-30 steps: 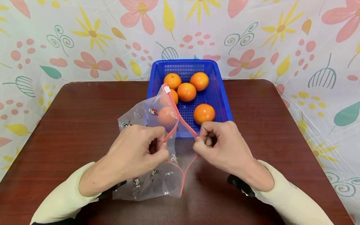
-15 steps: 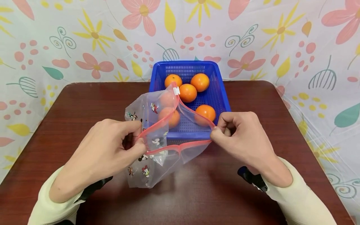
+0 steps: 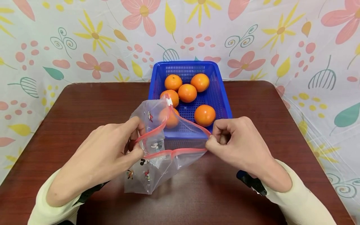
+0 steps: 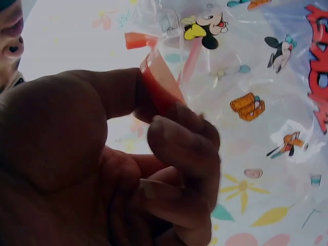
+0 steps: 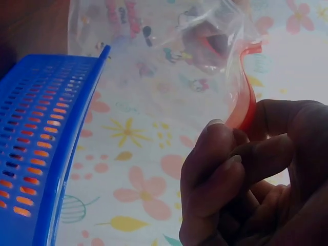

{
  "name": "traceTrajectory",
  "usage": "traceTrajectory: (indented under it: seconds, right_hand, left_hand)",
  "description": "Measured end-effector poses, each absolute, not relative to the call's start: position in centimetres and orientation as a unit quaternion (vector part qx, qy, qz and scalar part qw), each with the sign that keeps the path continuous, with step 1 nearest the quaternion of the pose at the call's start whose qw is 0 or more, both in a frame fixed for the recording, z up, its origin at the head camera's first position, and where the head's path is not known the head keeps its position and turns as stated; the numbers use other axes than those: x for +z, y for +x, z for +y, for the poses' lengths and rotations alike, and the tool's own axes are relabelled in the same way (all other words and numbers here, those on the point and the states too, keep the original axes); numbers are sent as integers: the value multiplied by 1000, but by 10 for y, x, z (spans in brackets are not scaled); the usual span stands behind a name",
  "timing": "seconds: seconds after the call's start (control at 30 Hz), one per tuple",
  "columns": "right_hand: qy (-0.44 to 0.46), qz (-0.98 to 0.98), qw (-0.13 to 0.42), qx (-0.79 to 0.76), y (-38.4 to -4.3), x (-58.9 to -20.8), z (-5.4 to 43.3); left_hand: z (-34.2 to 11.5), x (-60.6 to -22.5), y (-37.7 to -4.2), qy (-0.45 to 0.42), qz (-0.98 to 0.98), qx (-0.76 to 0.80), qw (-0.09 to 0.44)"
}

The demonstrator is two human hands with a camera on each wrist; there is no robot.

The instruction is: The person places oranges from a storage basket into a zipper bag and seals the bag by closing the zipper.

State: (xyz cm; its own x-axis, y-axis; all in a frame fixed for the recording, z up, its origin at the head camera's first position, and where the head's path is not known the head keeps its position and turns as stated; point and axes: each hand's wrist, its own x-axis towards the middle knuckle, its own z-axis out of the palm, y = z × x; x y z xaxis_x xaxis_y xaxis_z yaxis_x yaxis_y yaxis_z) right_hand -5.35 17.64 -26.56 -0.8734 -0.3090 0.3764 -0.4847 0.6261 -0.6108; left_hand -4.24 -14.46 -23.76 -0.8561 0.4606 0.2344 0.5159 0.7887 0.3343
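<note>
While left grip (image 3: 108,151) and right grip (image 3: 243,147) pinch the red rim (image 3: 191,150) of the bag (image 3: 161,170) between them, best tug evenly apart.

The clear bag (image 3: 161,175) gapes between the left hand (image 3: 104,150) and the right hand (image 3: 237,147), leaving a way in from above between its red edges (image 3: 189,122); toward the white slider (image 3: 169,102) that gap narrows to a point. The bag's slider end hangs across the view of the blue basket's (image 3: 226,93) front left, partly screening two oranges (image 3: 173,99). The right hand blocks the line to the front right corner. From above, fingers could reach the basket's right side, around the lone orange (image 3: 204,115). Patterned cloth (image 3: 185,28) bars the way behind; bare tabletop (image 3: 258,106) flanks the basket on both sides.
</note>
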Motion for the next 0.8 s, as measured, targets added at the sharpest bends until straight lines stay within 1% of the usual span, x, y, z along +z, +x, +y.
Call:
traceTrajectory:
  seconds: [0.13,0.47,0.67,0.8]
  right_hand:
    - [242,-892,130,359,-53,-266,176]
    - [261,-892,129,346,-54,-269,174]
    - [251,-896,109,349,-55,-271,170]
    - [260,-895,90,352,-55,-272,169]
  left_hand:
    - [-142,-241,-46,-285,-928,-224,83]
    - [-127,-252,-50,-344,-892,-263,128]
    - [-121,-256,-49,-364,-882,-274,122]
    - [-118,-257,-48,-375,-874,-288,114]
